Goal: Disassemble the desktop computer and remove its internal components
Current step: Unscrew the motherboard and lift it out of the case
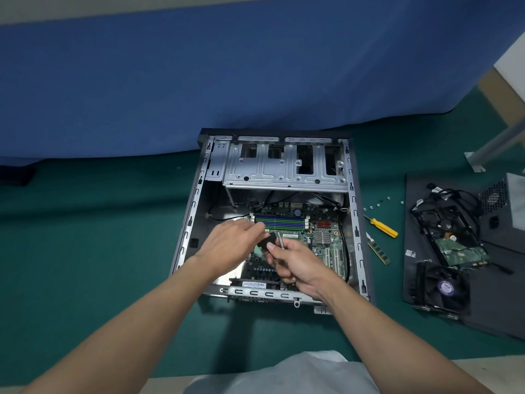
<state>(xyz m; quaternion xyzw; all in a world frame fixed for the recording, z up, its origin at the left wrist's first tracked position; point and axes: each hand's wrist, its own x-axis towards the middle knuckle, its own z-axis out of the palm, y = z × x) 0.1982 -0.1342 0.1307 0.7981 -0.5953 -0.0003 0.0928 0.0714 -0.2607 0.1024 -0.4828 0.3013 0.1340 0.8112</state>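
An open desktop case lies flat on the green mat, its motherboard exposed with blue and green memory slots near the top. Both my hands are over the board's middle. My right hand grips a screwdriver whose metal shaft points up between the fingers. My left hand pinches a small black part right beside that shaft. The board under my hands is hidden.
Right of the case lie a yellow-handled screwdriver, a loose memory stick and several small screws. Further right, a black panel carries a hard drive with cables, a fan and a power supply. A blue cloth hangs behind.
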